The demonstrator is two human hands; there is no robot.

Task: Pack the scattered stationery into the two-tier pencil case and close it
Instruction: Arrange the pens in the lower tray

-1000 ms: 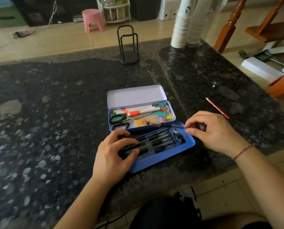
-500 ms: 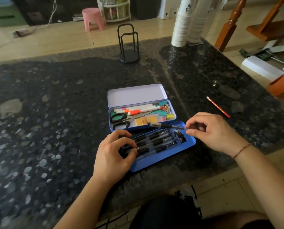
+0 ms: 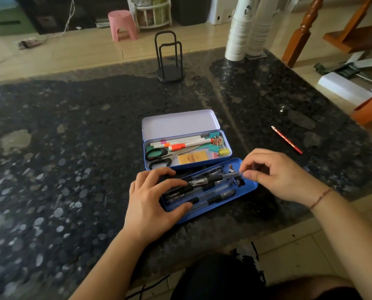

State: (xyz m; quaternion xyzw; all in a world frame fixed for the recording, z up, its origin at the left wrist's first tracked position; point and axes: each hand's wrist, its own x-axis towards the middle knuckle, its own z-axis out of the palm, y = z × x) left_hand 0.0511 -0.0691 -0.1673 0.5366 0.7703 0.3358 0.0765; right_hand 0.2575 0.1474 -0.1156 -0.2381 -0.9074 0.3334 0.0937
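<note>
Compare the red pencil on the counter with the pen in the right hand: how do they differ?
The red pencil lies loose on the counter, outside the case; the pen is over the blue tray. The pencil is untouched; the right hand pinches the pen's end. The pencil is red; the pen is clear with a black grip. Both are slim writing tools.

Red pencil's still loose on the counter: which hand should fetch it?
Right, probably. The red pencil lies beyond the right hand, on that side, once it drops its pen. The left hand steadies the tray.
</note>
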